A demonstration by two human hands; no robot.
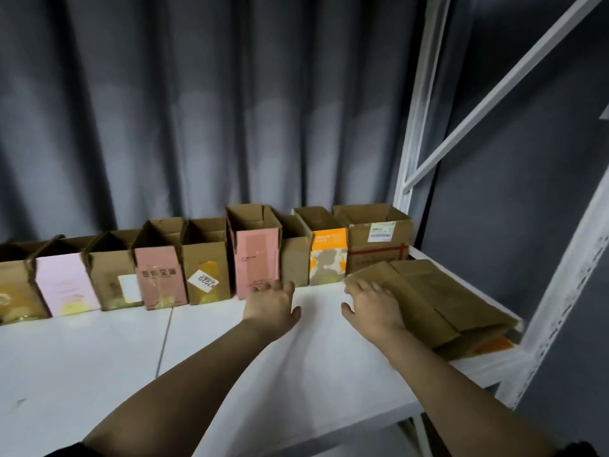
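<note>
Several flattened cartons (428,291) (stacked) touch the right hand (370,303).

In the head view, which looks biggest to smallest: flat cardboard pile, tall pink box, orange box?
1. flat cardboard pile (nearest the camera, so unsure)
2. tall pink box
3. orange box

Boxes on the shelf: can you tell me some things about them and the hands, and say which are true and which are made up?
1. The standing boxes are open on top. True.
2. The left hand holds a box in the air. False: it holds nothing, fingers spread by the pink box.
3. The flat cardboard pile lies at the right end of the shelf, by the right hand. True.
4. The shelf is black. False: it is white.
</note>
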